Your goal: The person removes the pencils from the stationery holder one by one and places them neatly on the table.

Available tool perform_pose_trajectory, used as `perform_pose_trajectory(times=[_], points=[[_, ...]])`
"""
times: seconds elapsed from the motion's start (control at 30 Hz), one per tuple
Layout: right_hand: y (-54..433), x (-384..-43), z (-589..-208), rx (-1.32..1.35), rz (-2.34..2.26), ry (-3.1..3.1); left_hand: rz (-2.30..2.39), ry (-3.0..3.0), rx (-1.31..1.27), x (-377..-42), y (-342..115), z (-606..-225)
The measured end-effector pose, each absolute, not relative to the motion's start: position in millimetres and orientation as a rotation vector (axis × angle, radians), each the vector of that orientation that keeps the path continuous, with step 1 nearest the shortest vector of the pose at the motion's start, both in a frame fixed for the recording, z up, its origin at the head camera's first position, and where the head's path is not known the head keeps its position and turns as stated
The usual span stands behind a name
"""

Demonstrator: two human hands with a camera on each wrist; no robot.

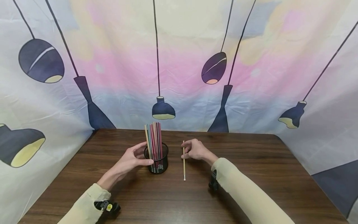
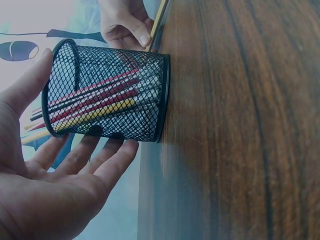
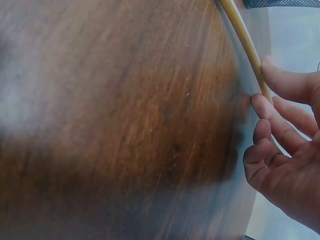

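just left of the frame's centre in the head view, a black mesh cup stands upright on the dark wood surface, with a bundle of pencils leaning in it, eraser ends down. the left hand comes from the lower left and holds the cup by its left side; its grip is set around the wall, thumb at the near side near the rim and fingers at the far side. just right of centre, the right hand pinches a single yellow pencil between thumb and fingers, its eraser end toward the bottom of the frame; whether that pencil touches the wood i cannot tell.

a narrow strip of wood separates cup and pencil, the tightest room for moving. a wider stretch runs from the right hand to the right edge, which slants to the lower right corner. the far edge crosses the frame behind the cup, close to the patterned cloth, and the pencil tops rise past that edge.
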State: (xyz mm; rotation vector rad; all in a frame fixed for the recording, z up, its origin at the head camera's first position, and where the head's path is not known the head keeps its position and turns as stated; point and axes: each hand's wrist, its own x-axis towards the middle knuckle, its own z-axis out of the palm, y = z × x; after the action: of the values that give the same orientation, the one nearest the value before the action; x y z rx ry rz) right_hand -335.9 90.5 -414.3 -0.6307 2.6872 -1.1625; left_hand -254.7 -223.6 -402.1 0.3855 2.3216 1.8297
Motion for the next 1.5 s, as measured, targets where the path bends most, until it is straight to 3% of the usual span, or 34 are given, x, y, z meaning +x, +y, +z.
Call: perform_pose_trajectory(times=[1.5], points=[[86.8,-334.5,-414.2,-0.710,-1.067,2.677,1.829,2.325,0.392,-255.5,-224.4,-402.0]])
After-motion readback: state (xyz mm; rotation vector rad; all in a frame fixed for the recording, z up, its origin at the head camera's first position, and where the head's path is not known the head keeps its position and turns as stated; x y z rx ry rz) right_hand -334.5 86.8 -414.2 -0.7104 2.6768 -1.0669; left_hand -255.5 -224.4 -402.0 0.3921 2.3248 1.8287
